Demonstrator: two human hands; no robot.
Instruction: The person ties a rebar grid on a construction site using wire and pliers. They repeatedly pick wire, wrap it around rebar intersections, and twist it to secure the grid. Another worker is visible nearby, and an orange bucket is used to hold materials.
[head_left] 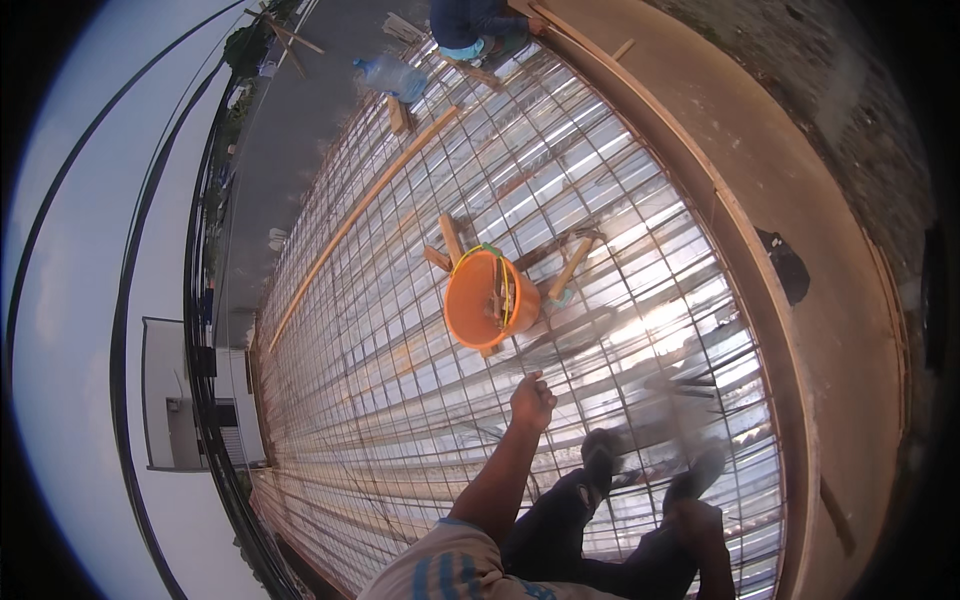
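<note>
The left hand (533,400) curls into a fist above the ridged steel-bar grid (380,330), the round orange bucket (468,304) at its 11 o'clock; the right hand (696,524), at 4 o'clock, I cannot tell.

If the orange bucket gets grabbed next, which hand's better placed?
Left, probably. The left hand is out in front, near the orange bucket; the right hand is back by the dark trousers, clearly farther off.
</note>
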